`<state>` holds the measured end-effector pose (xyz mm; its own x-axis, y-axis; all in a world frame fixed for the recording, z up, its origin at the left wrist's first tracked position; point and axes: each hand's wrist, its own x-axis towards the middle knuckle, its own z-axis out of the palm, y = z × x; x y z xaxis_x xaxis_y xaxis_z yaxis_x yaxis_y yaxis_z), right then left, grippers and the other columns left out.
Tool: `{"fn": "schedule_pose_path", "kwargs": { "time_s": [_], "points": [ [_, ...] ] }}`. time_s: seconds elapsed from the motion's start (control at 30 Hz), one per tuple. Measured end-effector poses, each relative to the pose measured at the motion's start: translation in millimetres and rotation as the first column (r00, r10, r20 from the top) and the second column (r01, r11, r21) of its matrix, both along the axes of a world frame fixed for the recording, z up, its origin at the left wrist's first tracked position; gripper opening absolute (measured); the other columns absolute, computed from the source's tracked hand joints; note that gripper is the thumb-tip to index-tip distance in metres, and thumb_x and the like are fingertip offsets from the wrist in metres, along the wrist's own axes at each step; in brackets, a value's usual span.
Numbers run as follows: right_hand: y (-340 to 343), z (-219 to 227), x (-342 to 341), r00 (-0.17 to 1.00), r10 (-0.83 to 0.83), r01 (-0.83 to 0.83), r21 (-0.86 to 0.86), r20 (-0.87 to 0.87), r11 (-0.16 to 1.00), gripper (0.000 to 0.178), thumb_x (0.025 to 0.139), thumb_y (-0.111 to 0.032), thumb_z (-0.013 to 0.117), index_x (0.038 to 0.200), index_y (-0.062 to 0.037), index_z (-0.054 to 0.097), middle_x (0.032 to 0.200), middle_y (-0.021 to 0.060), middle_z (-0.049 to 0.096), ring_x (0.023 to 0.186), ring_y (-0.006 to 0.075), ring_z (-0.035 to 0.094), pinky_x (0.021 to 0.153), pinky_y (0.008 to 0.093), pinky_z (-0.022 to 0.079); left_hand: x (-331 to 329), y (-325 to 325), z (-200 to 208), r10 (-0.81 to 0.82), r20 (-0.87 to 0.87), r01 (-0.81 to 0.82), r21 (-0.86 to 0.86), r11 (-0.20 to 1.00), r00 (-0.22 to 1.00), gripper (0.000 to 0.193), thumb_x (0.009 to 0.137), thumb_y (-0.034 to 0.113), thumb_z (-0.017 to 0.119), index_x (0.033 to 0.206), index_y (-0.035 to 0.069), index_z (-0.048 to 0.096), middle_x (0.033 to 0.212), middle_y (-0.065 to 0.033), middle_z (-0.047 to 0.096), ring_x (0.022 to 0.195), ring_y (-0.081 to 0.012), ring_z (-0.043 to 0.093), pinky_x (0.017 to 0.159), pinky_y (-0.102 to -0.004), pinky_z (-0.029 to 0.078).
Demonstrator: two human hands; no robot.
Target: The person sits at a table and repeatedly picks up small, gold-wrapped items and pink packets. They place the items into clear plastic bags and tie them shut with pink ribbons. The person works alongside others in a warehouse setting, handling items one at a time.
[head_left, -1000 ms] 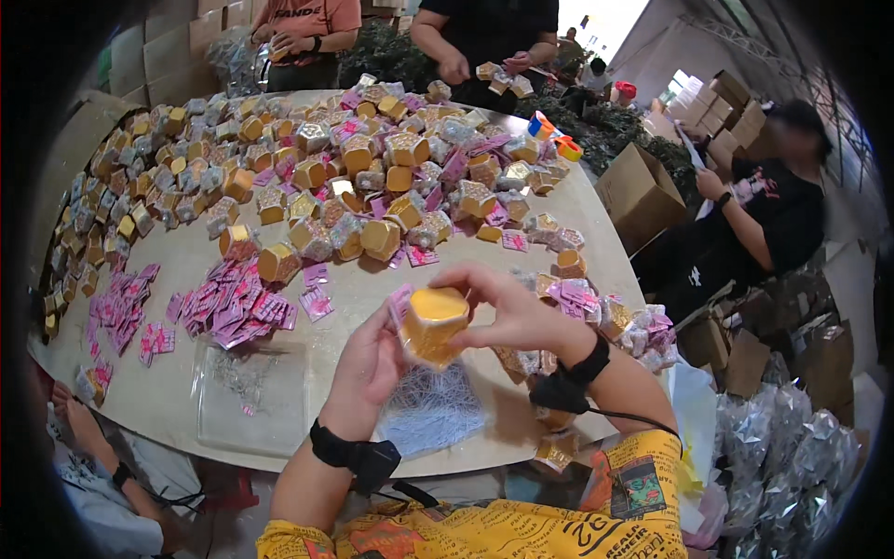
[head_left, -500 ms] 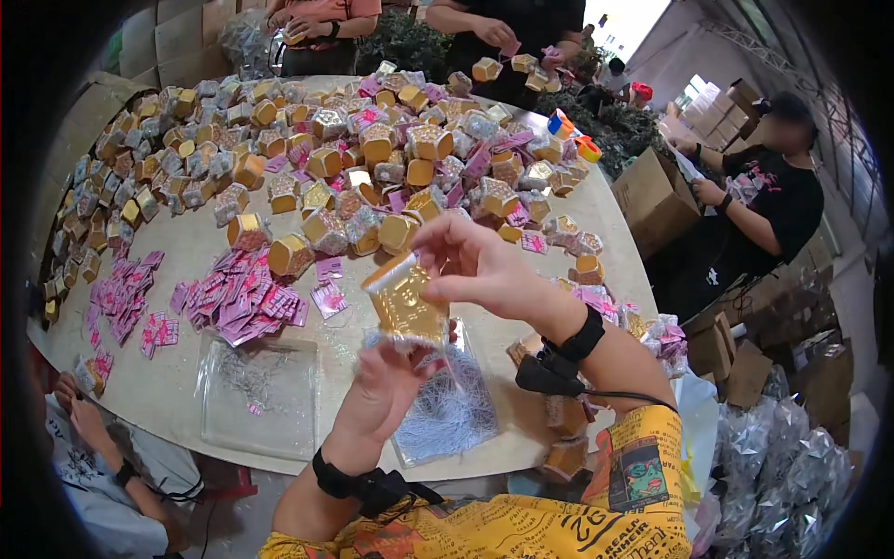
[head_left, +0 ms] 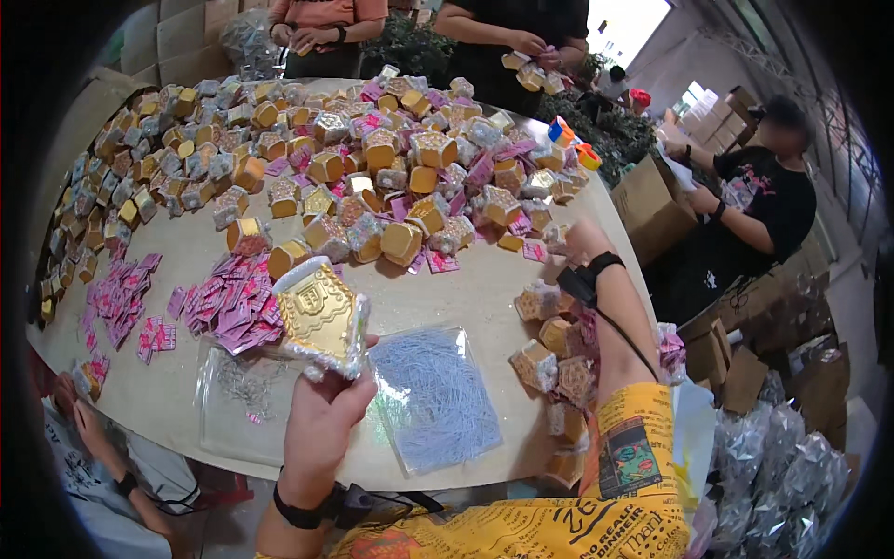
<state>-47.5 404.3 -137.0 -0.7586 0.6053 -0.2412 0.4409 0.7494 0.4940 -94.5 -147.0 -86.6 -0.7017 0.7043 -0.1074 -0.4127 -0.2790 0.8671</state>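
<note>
My left hand (head_left: 321,415) holds up a gold hexagonal box (head_left: 319,317) with a white patterned rim, tilted toward me above the table's near edge. Stretched out to the right, my right hand (head_left: 579,240) touches the edge of the big heap of gold and patterned hexagonal boxes (head_left: 372,177), beside a pink packet (head_left: 535,250). Its fingers are partly hidden, so their grip is unclear. A black strap sits on each wrist. Several more boxes (head_left: 551,347) lie against my right forearm.
A beige round table (head_left: 466,298) carries a pile of pink packets (head_left: 228,303), a clear bag of pale blue strings (head_left: 430,396) and a clear bag of small bits (head_left: 240,391). Other people (head_left: 745,205) work around it. Cardboard cartons (head_left: 652,200) and silver bags (head_left: 782,475) stand at right.
My right hand has let go of the box and reached out right to the heap. My left hand alone now holds the gold box, moved left and tilted.
</note>
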Motion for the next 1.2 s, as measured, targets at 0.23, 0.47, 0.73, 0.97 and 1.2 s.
{"fn": "schedule_pose_path", "kwargs": {
  "time_s": [0.23, 0.47, 0.73, 0.97, 1.2],
  "points": [
    [-25, -24, 7, 0.837, -0.147, 0.196, 0.038, -0.526, 0.980, 0.016, 0.077, -0.024, 0.062, 0.082, -0.0095, 0.067, 0.079, 0.0136, 0.063, 0.079, 0.0288, 0.063, 0.068, 0.0392, 0.049, -3, -23, -29, 0.076, 0.053, -0.071, -0.102, 0.992, 0.996, 0.041, 0.082, 0.005, 0.053, 0.122, -0.004, 0.047, 0.076, 0.0037, 0.045, 0.058, -0.0016, 0.036, 0.050, -0.0173, 0.030],
    [-73, -20, -23, 0.868, 0.489, -0.472, 0.167, -0.084, 0.866, 0.023, 0.075, -0.031, 0.058, 0.073, -0.0091, 0.067, 0.097, 0.0070, 0.060, 0.093, 0.0229, 0.057, 0.077, 0.0393, 0.043, -7, -13, -22, 0.041, 0.094, -0.029, -0.123, 0.992, 0.995, 0.042, 0.083, 0.004, 0.049, 0.124, -0.007, 0.044, 0.074, 0.0027, 0.043, 0.056, -0.0030, 0.035, 0.048, -0.0179, 0.029],
    [-55, -57, -48, 0.884, 0.462, -0.467, 0.169, 0.073, 0.868, 0.022, 0.076, -0.025, 0.054, 0.074, -0.0086, 0.069, 0.081, 0.0098, 0.068, 0.076, 0.0269, 0.064, 0.068, 0.0401, 0.047, 0, -7, -27, 0.025, 0.154, -0.019, -0.043, 0.999, 0.988, 0.038, 0.085, 0.007, 0.046, 0.119, -0.009, 0.043, 0.078, -0.0017, 0.047, 0.060, -0.0058, 0.042, 0.051, -0.0183, 0.036],
    [-44, -8, -15, 0.666, 0.013, -0.073, -0.048, -0.746, 0.996, 0.022, 0.074, -0.023, 0.058, 0.077, -0.0038, 0.069, 0.074, 0.0180, 0.064, 0.071, 0.0340, 0.063, 0.064, 0.0405, 0.049, 6, -6, -27, 0.029, 0.311, -0.053, 0.069, 0.996, 0.950, 0.032, 0.091, 0.017, 0.047, 0.112, -0.008, 0.049, 0.079, -0.0046, 0.052, 0.064, -0.0098, 0.049, 0.057, -0.0242, 0.042],
    [-19, 87, 47, 0.059, -0.065, -0.167, -0.074, -0.996, 0.983, 0.020, 0.078, -0.014, 0.059, 0.083, 0.0034, 0.067, 0.069, 0.0083, 0.064, 0.063, 0.0130, 0.060, 0.059, 0.0281, 0.045, 6, 25, -17, -0.004, 0.496, -0.044, 0.085, 0.995, 0.868, 0.037, 0.095, 0.029, 0.040, 0.086, -0.001, 0.058, 0.075, -0.0102, 0.059, 0.070, -0.0183, 0.059, 0.062, -0.0287, 0.049]
  ]
}}
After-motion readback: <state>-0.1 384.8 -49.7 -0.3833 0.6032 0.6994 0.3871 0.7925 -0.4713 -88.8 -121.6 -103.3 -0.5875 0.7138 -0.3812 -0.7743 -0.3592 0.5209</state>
